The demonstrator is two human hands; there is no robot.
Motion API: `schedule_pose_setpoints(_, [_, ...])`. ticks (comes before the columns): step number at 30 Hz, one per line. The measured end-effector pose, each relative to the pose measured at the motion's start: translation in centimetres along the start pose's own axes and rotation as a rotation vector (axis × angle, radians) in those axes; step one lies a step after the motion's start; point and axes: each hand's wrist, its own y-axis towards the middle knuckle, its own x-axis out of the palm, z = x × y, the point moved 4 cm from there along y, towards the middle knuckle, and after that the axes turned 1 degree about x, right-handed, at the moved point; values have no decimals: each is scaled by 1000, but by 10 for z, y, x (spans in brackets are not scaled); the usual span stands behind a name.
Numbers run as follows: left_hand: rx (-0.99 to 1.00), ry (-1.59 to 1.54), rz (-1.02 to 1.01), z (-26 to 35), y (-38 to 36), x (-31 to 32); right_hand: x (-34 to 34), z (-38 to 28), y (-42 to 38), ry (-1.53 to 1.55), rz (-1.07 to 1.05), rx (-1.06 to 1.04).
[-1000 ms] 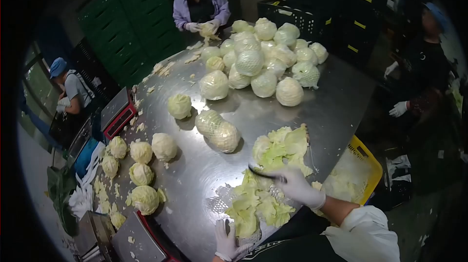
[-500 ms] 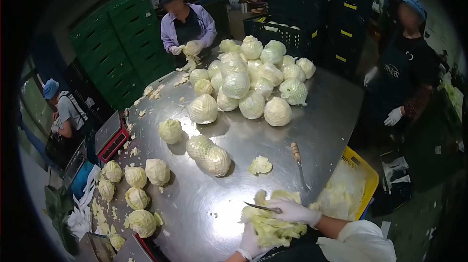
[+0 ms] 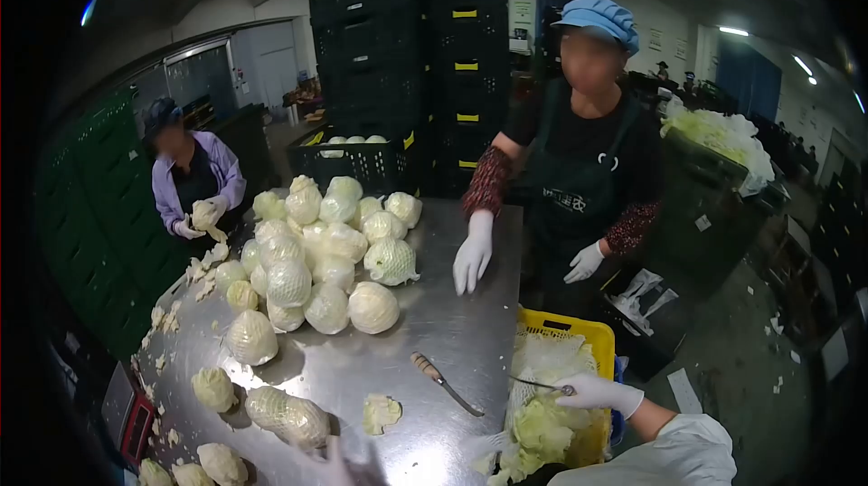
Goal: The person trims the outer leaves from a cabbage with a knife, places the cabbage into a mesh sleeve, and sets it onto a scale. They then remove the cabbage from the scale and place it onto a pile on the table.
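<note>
My right hand (image 3: 599,394) is closed around the handle of a thin-bladed knife (image 3: 535,384), above the yellow crate (image 3: 592,328). Pale green cabbage leaves (image 3: 541,427) lie in that crate beneath the blade. Low in the picture, my left hand (image 3: 333,466) is smeared by motion, so its fingers cannot be made out. It is nearest to a pair of cabbages in netting (image 3: 287,415) lying end to end on the steel table (image 3: 429,310). A loose leaf (image 3: 381,413) and a second knife with a wooden handle (image 3: 425,364) lie on the tabletop.
A large pile of cabbages (image 3: 312,255) covers the table's far side, with several more at lower left. Across the table, a co-worker's gloved hand (image 3: 473,255) reaches over its edge. Another person (image 3: 194,174) handles a cabbage. Dark crates (image 3: 366,43) are stacked behind.
The view has turned right. My right hand has moved over the yellow crate with the knife; the leaf bunch has left my hands. My left hand is now beside the netted cabbages. A co-worker's arm has extended.
</note>
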Motion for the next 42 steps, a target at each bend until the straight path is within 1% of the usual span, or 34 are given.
schedule_pose_setpoints(1, [-226, -10, 143, -16, 13, -8, 13, 9, 3, -28, 1, -61])
schedule_pose_setpoints(2, [-454, -20, 288, 14, 27, -26, 22, 2, 3, -22, 12, -64])
schedule_pose_setpoints(3, [-513, -383, 134, -38, 48, -4, 37, -16, 4, -17, -83, -55])
schedule_pose_setpoints(4, [-642, -764, -5, -84, 66, 17, 47, -37, 7, -13, -186, -48])
schedule_pose_setpoints(5, [-814, -1037, -131, -129, 82, 37, 59, -55, 7, 33, -258, -45])
schedule_pose_setpoints(6, [-688, -977, -107, -185, 100, 60, 72, -69, 8, 78, -333, -42])
schedule_pose_setpoints(7, [-680, -972, -99, -187, 103, 63, 90, -73, 9, 70, -332, -109])
schedule_pose_setpoints(9, [-498, -767, 55, -178, 96, 54, 109, -98, 8, 129, -422, -138])
schedule_pose_setpoints(10, [-635, -928, -23, -172, 84, 51, 123, -91, 11, 132, -440, -146])
schedule_pose_setpoints(11, [-596, -845, -84, -145, 68, 35, 140, -84, 16, 150, -436, -204])
schedule_pose_setpoints(12, [-554, -761, -141, -99, 51, 14, 156, -81, 18, 170, -441, -269])
schedule_pose_setpoints(13, [-508, -678, -194, -52, 34, -7, 164, -85, 18, 171, -502, -288])
schedule_pose_setpoints(15, [-444, -606, -433, -7, -3, -36, 166, -96, 21, 234, -348, -292])
schedule_pose_setpoints(16, [-415, -574, -454, 28, -22, -49, 164, -109, 24, 256, -311, -308])
schedule_pose_setpoints(17, [-390, -544, -481, 55, -44, -58, 151, -131, 23, 250, -287, -282])
schedule_pose_setpoints(18, [-455, -523, -426, 50, -75, -67, 161, -132, 28, 233, -209, -420])
schedule_pose_setpoints(21, [-264, -89, -334, 47, -132, -87, 167, -163, 31, 123, -244, -406])
schedule_pose_setpoints(22, [-359, -243, -398, 70, -136, -91, 173, -171, 31, 120, -292, -418])
schedule_pose_setpoints(23, [-386, -237, -370, 69, -146, -91, 179, -178, 32, 129, -338, -403])
schedule_pose_setpoints(25, [-197, -66, -243, 74, -156, -90, 183, -198, 37, 124, -398, -394])
schedule_pose_setpoints(27, [-236, -94, -236, 83, -158, -84, 185, -220, 39, 178, -466, -395])
schedule_pose_setpoints(29, [-165, 99, -222, 95, -157, -81, 195, -227, 45, 200, -480, -369])
schedule_pose_setpoints(30, [-187, 81, -227, 98, -157, -82, 198, -231, 48, 192, -433, -357])
schedule_pose_setpoints(31, [-193, 76, -216, 100, -157, -82, 201, -231, 52, 185, -385, -345])
schedule_pose_setpoints(33, [-204, 103, -223, 100, -158, -84, 215, -215, 54, 102, -398, -346])
schedule_pose_setpoints(34, [-220, 99, -214, 95, -157, -84, 218, -206, 50, 92, -354, -334])
schedule_pose_setpoints(35, [-252, 34, -216, 86, -154, -83, 220, -195, 44, 81, -312, -321])
schedule_pose_setpoints(37, [-290, -34, -215, 69, -155, -83, 226, -146, 29, 51, -304, -296])
schedule_pose_setpoints(38, [-327, -71, -206, 61, -154, -83, 223, -119, 20, -13, -291, -294])
schedule_pose_setpoints(40, [-363, -148, -222, 30, -158, -79, 211, -84, 8, -78, -268, -298])
schedule_pose_setpoints(41, [-363, -151, -217, 24, -155, -79, 206, -60, 2, -46, -369, -65])
schedule_pose_setpoints(42, [-404, -195, -218, 24, -157, -81, 201, -51, -9, -12, -471, 181])
